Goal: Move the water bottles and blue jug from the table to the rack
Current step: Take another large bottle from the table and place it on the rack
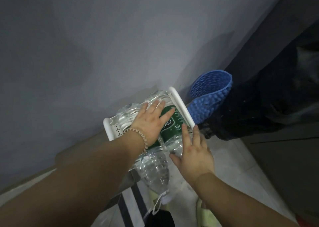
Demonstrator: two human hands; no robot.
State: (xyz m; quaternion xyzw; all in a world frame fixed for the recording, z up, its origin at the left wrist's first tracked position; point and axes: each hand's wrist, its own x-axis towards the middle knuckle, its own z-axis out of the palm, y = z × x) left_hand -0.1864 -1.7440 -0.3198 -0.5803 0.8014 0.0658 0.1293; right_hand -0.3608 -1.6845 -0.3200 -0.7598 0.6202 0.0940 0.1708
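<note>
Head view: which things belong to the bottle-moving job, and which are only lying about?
Job: water bottles, white rack, left hand, right hand.
Lying about: white strap, dark cloth; blue studded object, perhaps the jug, unclear.

Rack point(180, 105) is pretty much packed: bottles point(170, 129) lie side by side across its top, and their necks poke out past its near edge. The left hand point(151, 121) lies flat on them and the right hand point(193, 150) sits at the rack's near right corner. The wall point(103, 45) is just behind the rack, so no way through. Right of the rack, a blue knobbly mat point(209, 95) and a dark heap of cloth point(250, 109) crowd in. The only open bit is bare floor point(233, 159) off the rack's near right.
</note>
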